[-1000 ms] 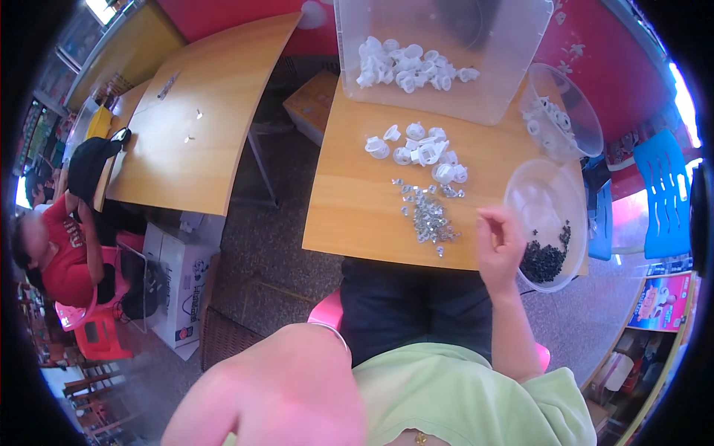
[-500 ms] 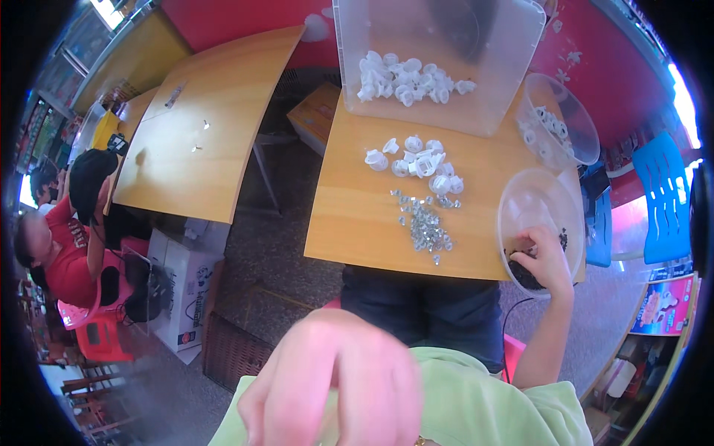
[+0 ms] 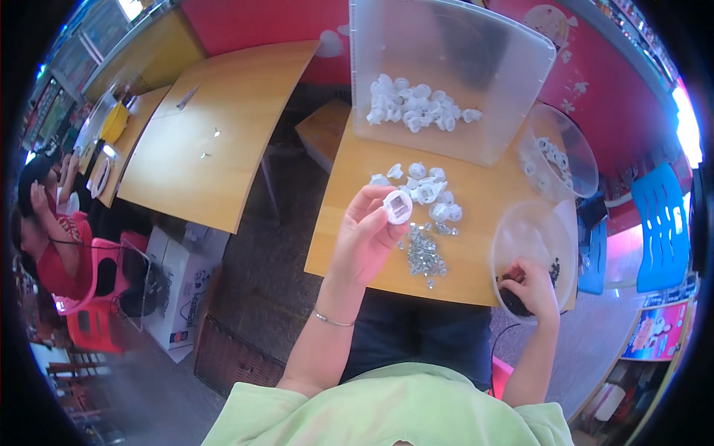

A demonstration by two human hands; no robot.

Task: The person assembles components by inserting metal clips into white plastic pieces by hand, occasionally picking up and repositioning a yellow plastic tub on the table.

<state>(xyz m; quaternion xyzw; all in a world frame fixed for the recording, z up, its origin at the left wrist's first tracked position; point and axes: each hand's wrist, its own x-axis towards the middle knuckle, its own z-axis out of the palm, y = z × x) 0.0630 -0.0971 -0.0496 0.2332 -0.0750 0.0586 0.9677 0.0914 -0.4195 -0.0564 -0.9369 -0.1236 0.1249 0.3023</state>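
Observation:
Between the thumb and fingers of my left hand is a round white plastic part with a rectangular opening, held up over the table's near edge. My right hand reaches into a translucent round tub at the right edge. Its fingertips are pinched together at small black pieces on the tub's bottom; whatever they grip is hidden. Beyond my left hand, loose white plastic parts form a cluster. A heap of small shiny metal pieces sits between my hands.
A large clear bin with many white parts stands at the back. Another translucent tub with white parts is at the far right, near a blue chair. Across a gap stands a second wooden table, with a seated person beyond.
My left hand has moved from close to the camera out over the table, and the white part is now visible in it. My right hand stays in the tub. The view has shifted.

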